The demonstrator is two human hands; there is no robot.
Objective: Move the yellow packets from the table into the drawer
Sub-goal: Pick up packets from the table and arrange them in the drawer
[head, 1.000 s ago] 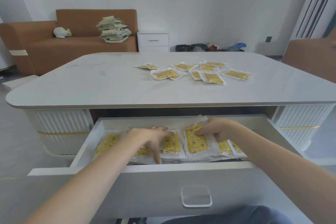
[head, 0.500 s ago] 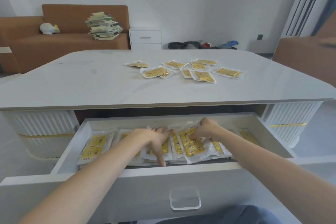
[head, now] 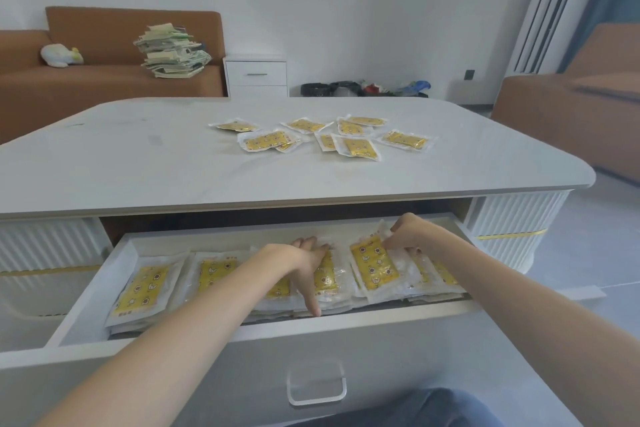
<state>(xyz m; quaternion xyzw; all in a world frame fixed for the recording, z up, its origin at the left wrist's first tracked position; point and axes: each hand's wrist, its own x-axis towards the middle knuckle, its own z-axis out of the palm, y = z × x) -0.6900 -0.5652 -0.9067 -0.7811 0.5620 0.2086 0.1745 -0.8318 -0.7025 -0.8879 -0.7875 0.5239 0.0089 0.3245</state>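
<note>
The drawer (head: 93, 282) stands pulled out from under the white surface (head: 138, 163), and it is the landmark here. Inside it a row of yellow packets (head: 142, 289) in clear wrappers lies flat and overlapping, filling the drawer from its left wall to its right wall; several are stacked on one another, and the exact count cannot be told.

Both hands are inside the drawer. The left hand (head: 304, 260) rests palm down on the packets near the drawer's middle, fingers spread, one finger stretched toward the drawer's front wall; it presses on the pile and grips nothing that shows. The right hand (head: 407, 230), toward the drawer's right end, pinches the upper corner of one packet (head: 374, 265) between thumb and fingers; this packet lies tilted on top of the others, its far end raised slightly.

Above and behind the drawer, more loose packets (head: 266, 141) lie scattered on the surface, some overlapping, well apart from the hands. On the drawer's front panel sits a clear handle (head: 316, 388).

Beyond the surface, a brown sofa (head: 104, 80) carries a stack of papers (head: 171, 50).
</note>
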